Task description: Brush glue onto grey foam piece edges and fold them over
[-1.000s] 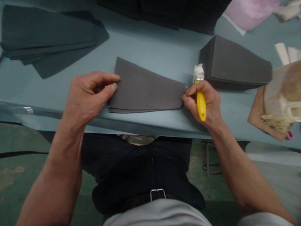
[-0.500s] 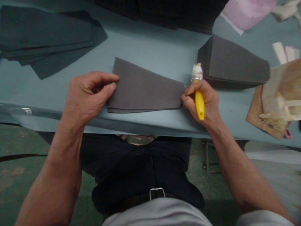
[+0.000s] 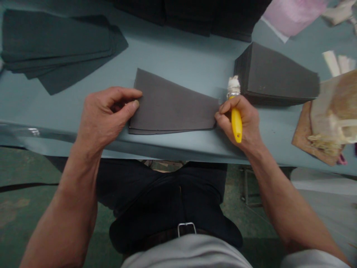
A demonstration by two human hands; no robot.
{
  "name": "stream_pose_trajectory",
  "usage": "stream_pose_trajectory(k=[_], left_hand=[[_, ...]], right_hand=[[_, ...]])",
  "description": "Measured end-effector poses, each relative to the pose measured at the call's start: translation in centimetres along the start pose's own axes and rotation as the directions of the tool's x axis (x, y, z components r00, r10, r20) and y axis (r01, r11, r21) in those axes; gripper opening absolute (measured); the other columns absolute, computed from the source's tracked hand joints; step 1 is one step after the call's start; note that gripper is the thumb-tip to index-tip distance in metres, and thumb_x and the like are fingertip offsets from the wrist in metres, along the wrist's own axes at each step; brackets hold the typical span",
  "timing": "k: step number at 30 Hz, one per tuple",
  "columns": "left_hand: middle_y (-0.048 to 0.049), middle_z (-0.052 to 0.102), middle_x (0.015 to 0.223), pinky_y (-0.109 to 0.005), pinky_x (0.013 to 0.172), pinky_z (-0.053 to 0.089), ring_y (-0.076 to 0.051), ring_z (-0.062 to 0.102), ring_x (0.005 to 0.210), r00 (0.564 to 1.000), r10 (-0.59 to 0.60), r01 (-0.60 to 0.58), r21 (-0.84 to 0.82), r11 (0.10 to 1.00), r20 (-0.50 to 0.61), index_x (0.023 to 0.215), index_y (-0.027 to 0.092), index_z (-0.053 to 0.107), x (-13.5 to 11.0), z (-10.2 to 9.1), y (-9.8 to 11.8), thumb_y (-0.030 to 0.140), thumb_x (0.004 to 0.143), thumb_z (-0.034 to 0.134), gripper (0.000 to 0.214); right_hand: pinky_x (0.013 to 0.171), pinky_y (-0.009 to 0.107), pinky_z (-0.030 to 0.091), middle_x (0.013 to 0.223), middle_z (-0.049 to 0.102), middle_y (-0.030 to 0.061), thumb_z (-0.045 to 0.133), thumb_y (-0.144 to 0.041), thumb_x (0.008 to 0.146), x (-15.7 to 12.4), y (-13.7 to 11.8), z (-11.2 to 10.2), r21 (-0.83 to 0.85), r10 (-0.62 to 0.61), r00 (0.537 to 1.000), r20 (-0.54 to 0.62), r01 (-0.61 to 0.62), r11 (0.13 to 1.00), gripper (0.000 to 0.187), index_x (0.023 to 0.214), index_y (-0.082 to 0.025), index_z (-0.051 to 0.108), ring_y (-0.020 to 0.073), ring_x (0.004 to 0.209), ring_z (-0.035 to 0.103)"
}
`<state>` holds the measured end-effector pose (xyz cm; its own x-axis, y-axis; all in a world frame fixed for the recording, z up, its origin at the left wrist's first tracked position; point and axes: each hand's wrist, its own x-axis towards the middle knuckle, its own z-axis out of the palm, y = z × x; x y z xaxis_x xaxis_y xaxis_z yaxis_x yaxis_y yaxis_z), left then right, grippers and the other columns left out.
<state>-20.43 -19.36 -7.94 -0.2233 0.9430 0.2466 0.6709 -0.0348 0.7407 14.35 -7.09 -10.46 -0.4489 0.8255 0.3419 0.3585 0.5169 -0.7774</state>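
A dark grey tapered panel [image 3: 174, 104] lies flat near the table's front edge, with the edge of another layer showing beneath it. My left hand [image 3: 107, 113] pinches its wide left edge between thumb and forefinger. At the narrow right end, the thumb and fingertip of my right hand [image 3: 241, 117] press together on the panel's corner. That same hand also holds a paintbrush with a yellow handle [image 3: 237, 124], its bristles [image 3: 233, 82] coated white and pointing away from me. Just beyond the brush stands a neat stack of similar grey panels [image 3: 281, 74].
Dark green fabric pieces [image 3: 58, 41] lie fanned out at the left of the table [image 3: 184, 56]. Black piles [image 3: 192, 15] stand at the back. On the right are a stained container [image 3: 331, 100] on a brown board [image 3: 302, 130], white strips [image 3: 331, 63] and a pink sheet [image 3: 295, 16].
My left hand has shifted very slightly to the right along with the panel's left edge. My right hand and the brush look the same.
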Motion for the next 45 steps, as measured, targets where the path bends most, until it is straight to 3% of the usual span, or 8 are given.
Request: stream_pose_trajectory(k=[5, 11, 17, 23, 28, 39, 45], left_hand=[[0.0016, 0.082, 0.094, -0.025, 0.061, 0.051, -0.011, 0.064, 0.068, 1.000, -0.020, 0.019, 0.011, 1.000, 0.008, 0.120, 0.026, 0.085, -0.11, 0.02, -0.08, 0.031, 0.093, 0.077, 0.029], [0.0030, 0.077, 0.085, -0.023, 0.062, 0.048, -0.008, 0.057, 0.064, 0.999, -0.034, 0.034, 0.026, 0.999, 0.000, 0.122, 0.025, 0.086, -0.18, -0.02, 0.00, 0.031, 0.092, 0.079, 0.031], [0.0029, 0.078, 0.088, -0.028, 0.064, 0.052, -0.011, 0.060, 0.066, 0.999, -0.043, 0.042, 0.041, 0.998, 0.020, 0.122, 0.028, 0.086, -0.24, -0.17, 0.22, 0.035, 0.090, 0.078, 0.034], [0.0027, 0.081, 0.092, -0.033, 0.067, 0.058, -0.016, 0.064, 0.068, 0.998, -0.062, 0.061, 0.045, 0.997, 0.025, 0.122, 0.035, 0.085, -0.30, -0.22, 0.23, 0.043, 0.091, 0.079, 0.033], [0.0032, 0.082, 0.095, -0.032, 0.069, 0.059, -0.015, 0.066, 0.071, 0.998, -0.054, 0.054, 0.038, 0.998, 0.024, 0.121, 0.034, 0.086, -0.26, -0.18, 0.16, 0.041, 0.089, 0.079, 0.034], [0.0014, 0.082, 0.097, -0.032, 0.072, 0.058, -0.014, 0.066, 0.073, 0.999, -0.033, 0.032, 0.048, 0.998, 0.027, 0.125, 0.031, 0.085, -0.61, -0.22, 0.05, 0.038, 0.091, 0.078, 0.035], [0.0008, 0.083, 0.104, -0.029, 0.077, 0.059, -0.014, 0.070, 0.079, 1.000, -0.011, 0.010, 0.042, 0.999, 0.023, 0.127, 0.029, 0.085, -0.66, -0.07, 0.05, 0.035, 0.092, 0.077, 0.036]], right_hand=[[0.062, 0.039, 0.050, 0.084, 0.065, -0.0003, 0.078, -0.024, 0.088, -0.05, -0.15, -0.10, -0.027, 0.000, 1.000, 0.010, 0.000, 1.000, 0.016, 0.094, -0.031, 0.064, 0.0199, 0.069, 0.056], [0.064, 0.041, 0.053, 0.083, 0.064, 0.0006, 0.079, -0.030, 0.088, -0.05, 0.06, -0.10, -0.046, 0.000, 1.000, 0.000, 0.000, 0.999, 0.016, 0.093, -0.033, 0.064, 0.0224, 0.073, 0.060], [0.068, 0.042, 0.058, 0.084, 0.066, 0.0018, 0.081, -0.035, 0.089, -0.08, 0.13, -0.01, -0.036, 0.018, 1.000, -0.015, -0.018, 0.999, 0.019, 0.092, -0.033, 0.063, 0.0239, 0.077, 0.063], [0.061, 0.040, 0.054, 0.081, 0.064, 0.0013, 0.081, -0.033, 0.089, -0.07, 0.14, -0.11, -0.035, 0.025, 1.000, -0.011, -0.025, 0.999, 0.017, 0.092, -0.033, 0.064, 0.0225, 0.072, 0.060], [0.067, 0.041, 0.056, 0.082, 0.063, 0.0012, 0.083, -0.035, 0.089, -0.03, -0.01, -0.11, -0.008, 0.016, 1.000, -0.004, -0.016, 1.000, 0.020, 0.091, -0.032, 0.063, 0.0233, 0.076, 0.061], [0.062, 0.038, 0.051, 0.078, 0.063, -0.0008, 0.077, -0.028, 0.084, 0.08, -0.42, 0.02, -0.041, 0.008, 1.000, -0.018, -0.009, 0.999, 0.015, 0.089, -0.031, 0.063, 0.0211, 0.070, 0.059], [0.065, 0.041, 0.055, 0.084, 0.066, 0.0012, 0.079, -0.031, 0.087, -0.06, 0.07, -0.06, -0.047, 0.008, 1.000, -0.015, -0.008, 0.999, 0.017, 0.092, -0.033, 0.063, 0.0232, 0.074, 0.061]])
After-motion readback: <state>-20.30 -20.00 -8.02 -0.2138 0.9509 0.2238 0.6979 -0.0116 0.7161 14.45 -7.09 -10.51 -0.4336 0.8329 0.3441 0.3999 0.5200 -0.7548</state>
